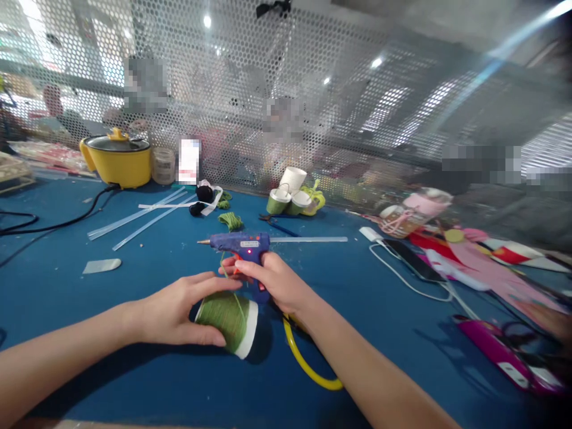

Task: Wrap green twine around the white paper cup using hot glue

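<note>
Our left hand (179, 310) gripping green-wrapped cup (230, 322) lying on blue counter (134, 381), our right hand (272, 280) clenched round blue glue gun (241, 243) just above cup, yellow pot (118, 159) at back left.

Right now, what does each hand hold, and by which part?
The left hand holds the green-wrapped cup around its side. The right hand grips the blue glue gun by its handle.
</note>
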